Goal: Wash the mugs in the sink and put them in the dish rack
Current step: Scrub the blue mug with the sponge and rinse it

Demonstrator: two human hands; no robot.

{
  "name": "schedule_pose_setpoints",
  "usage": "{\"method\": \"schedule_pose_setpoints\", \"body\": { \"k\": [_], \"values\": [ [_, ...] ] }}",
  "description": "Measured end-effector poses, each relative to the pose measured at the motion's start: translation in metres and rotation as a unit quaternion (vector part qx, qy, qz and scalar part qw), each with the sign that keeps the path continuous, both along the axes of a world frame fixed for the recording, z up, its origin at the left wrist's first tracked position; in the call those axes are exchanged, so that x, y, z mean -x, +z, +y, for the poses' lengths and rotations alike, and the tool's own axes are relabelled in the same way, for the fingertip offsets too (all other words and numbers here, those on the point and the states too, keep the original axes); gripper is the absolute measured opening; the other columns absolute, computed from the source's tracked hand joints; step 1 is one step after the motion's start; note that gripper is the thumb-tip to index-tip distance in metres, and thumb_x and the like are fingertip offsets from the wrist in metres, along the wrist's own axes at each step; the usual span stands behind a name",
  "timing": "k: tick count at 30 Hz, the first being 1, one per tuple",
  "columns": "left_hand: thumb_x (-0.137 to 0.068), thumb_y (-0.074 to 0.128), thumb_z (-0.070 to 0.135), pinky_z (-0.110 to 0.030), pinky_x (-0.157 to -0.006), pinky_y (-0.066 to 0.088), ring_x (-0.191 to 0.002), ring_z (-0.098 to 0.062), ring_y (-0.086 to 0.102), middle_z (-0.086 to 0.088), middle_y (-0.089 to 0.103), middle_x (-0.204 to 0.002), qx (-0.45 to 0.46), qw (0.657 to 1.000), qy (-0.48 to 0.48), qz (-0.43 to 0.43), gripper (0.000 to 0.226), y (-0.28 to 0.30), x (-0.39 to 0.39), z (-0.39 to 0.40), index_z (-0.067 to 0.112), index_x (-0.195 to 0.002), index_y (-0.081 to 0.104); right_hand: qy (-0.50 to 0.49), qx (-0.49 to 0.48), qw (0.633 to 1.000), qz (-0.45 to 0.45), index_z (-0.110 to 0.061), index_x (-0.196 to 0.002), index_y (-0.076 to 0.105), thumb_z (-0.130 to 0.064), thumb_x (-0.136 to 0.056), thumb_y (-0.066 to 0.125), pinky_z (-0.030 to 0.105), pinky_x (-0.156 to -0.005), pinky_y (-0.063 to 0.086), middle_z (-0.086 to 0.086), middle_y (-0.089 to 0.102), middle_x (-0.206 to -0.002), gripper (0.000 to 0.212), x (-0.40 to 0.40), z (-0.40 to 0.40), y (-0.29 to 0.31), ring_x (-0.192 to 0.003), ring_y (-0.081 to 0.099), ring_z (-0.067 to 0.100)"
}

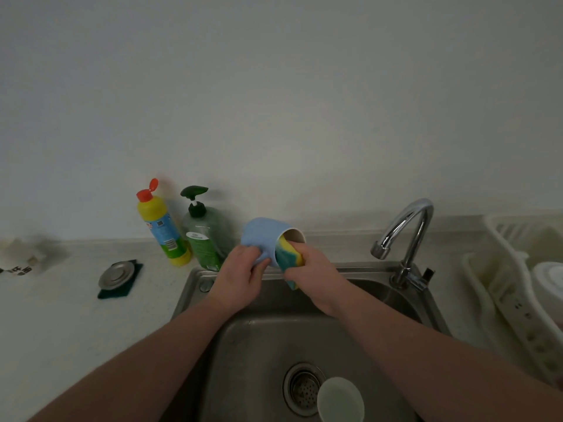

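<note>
Above the steel sink point(262, 339) my left hand point(240, 277) grips a light blue mug point(263, 234), tipped on its side with the white mouth facing right. My right hand point(313, 277) holds a yellow and green sponge point(289, 254) pushed into that mouth. A pale green mug point(340, 399) stands upright in the basin beside the drain strainer point(303, 388). The white dish rack point(518, 287) sits on the counter to the right of the sink, with a white dish point(548, 278) in it.
A chrome faucet point(405, 236) rises at the sink's back right. A yellow bottle with a red cap point(161, 223) and a green pump soap bottle point(205, 236) stand against the wall. A metal sink plug on a dark scouring pad point(117, 277) lies on the left counter.
</note>
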State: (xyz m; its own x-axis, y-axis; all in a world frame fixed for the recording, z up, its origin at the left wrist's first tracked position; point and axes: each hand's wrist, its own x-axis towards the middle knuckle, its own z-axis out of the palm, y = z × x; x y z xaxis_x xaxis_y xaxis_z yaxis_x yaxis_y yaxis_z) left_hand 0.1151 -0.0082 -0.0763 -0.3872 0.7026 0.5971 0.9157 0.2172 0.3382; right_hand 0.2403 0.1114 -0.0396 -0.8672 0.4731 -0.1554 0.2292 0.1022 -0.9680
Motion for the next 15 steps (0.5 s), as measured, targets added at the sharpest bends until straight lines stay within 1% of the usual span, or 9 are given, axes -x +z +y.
{"method": "schedule_pose_setpoints", "body": {
  "k": [1,2,4,6,8,10,12,13,15],
  "values": [
    [-0.089,0.048,0.023,-0.016,-0.066,0.026,-0.070,-0.012,0.038,-0.013,0.056,-0.070,-0.003,1.000,0.005,-0.002,0.030,0.001,0.000,0.001,-0.002,-0.076,0.059,0.009,-0.033,0.999,-0.010,-0.014,-0.128,0.055,0.006,-0.078,0.056,0.025,-0.073,0.046,0.006,0.060,-0.108,0.054,0.001,0.001,-0.001,-0.095,0.056,0.020],
    [-0.089,0.048,0.023,-0.016,-0.065,0.026,-0.069,-0.011,0.038,-0.013,0.055,-0.069,-0.007,1.000,0.009,-0.002,0.030,0.001,0.000,0.001,-0.001,-0.075,0.058,0.018,-0.073,0.997,-0.020,-0.017,-0.135,0.049,0.006,-0.080,0.055,0.026,-0.080,0.046,0.007,0.058,-0.118,0.060,0.001,0.001,0.000,-0.104,0.055,0.022],
    [-0.089,0.047,0.023,-0.016,-0.066,0.026,-0.069,-0.012,0.037,-0.013,0.055,-0.069,-0.011,1.000,0.011,-0.002,0.030,0.002,0.002,0.002,-0.001,-0.075,0.058,0.047,-0.149,0.987,-0.035,-0.022,-0.144,0.039,0.008,-0.083,0.051,0.024,-0.095,0.040,0.007,0.050,-0.135,0.069,-0.001,0.005,0.000,-0.122,0.049,0.024],
    [-0.089,0.047,0.023,-0.016,-0.066,0.025,-0.069,-0.013,0.038,-0.013,0.056,-0.069,-0.001,1.000,0.004,-0.002,0.029,0.003,0.004,0.002,-0.001,-0.077,0.059,0.092,-0.219,0.970,-0.053,-0.023,-0.146,0.035,0.010,-0.085,0.048,0.023,-0.103,0.033,0.007,0.042,-0.144,0.071,-0.006,0.010,-0.001,-0.131,0.041,0.025],
    [-0.089,0.047,0.023,-0.015,-0.067,0.025,-0.069,-0.011,0.038,-0.013,0.056,-0.070,0.013,1.000,-0.012,0.004,0.028,0.001,0.004,0.001,0.000,-0.078,0.059,0.135,-0.300,0.941,-0.076,-0.023,-0.146,0.034,0.010,-0.084,0.049,0.029,-0.112,0.028,0.005,0.036,-0.150,0.072,-0.009,0.015,-0.004,-0.137,0.035,0.026],
    [-0.089,0.048,0.022,-0.014,-0.069,0.027,-0.070,-0.010,0.038,-0.012,0.057,-0.071,0.019,1.000,-0.022,0.007,0.027,-0.004,0.002,0.001,0.000,-0.079,0.059,0.167,-0.364,0.912,-0.091,-0.022,-0.145,0.036,0.009,-0.083,0.053,0.036,-0.115,0.027,0.003,0.034,-0.152,0.072,-0.010,0.018,-0.007,-0.139,0.032,0.025],
    [-0.089,0.048,0.021,-0.014,-0.069,0.027,-0.071,-0.010,0.039,-0.012,0.057,-0.071,0.017,1.000,-0.023,0.011,0.026,-0.008,-0.002,0.000,0.000,-0.079,0.059,0.172,-0.384,0.902,-0.101,-0.021,-0.145,0.037,0.008,-0.083,0.055,0.036,-0.115,0.027,0.003,0.035,-0.152,0.070,-0.010,0.018,-0.010,-0.138,0.033,0.024],
    [-0.088,0.048,0.020,-0.015,-0.069,0.028,-0.071,-0.011,0.039,-0.013,0.057,-0.071,0.015,0.999,-0.025,0.015,0.026,-0.010,-0.003,0.000,-0.001,-0.080,0.059,0.163,-0.367,0.910,-0.101,-0.020,-0.145,0.037,0.008,-0.084,0.055,0.035,-0.114,0.027,0.004,0.036,-0.151,0.070,-0.010,0.017,-0.013,-0.138,0.034,0.024],
    [-0.088,0.048,0.019,-0.016,-0.068,0.028,-0.071,-0.011,0.039,-0.013,0.057,-0.071,0.019,0.999,-0.029,0.024,0.024,-0.013,-0.004,0.000,0.000,-0.079,0.059,0.117,-0.287,0.946,-0.093,-0.019,-0.144,0.038,0.008,-0.086,0.052,0.031,-0.112,0.030,0.006,0.040,-0.147,0.066,-0.010,0.014,-0.018,-0.135,0.038,0.026]
  ]
}}
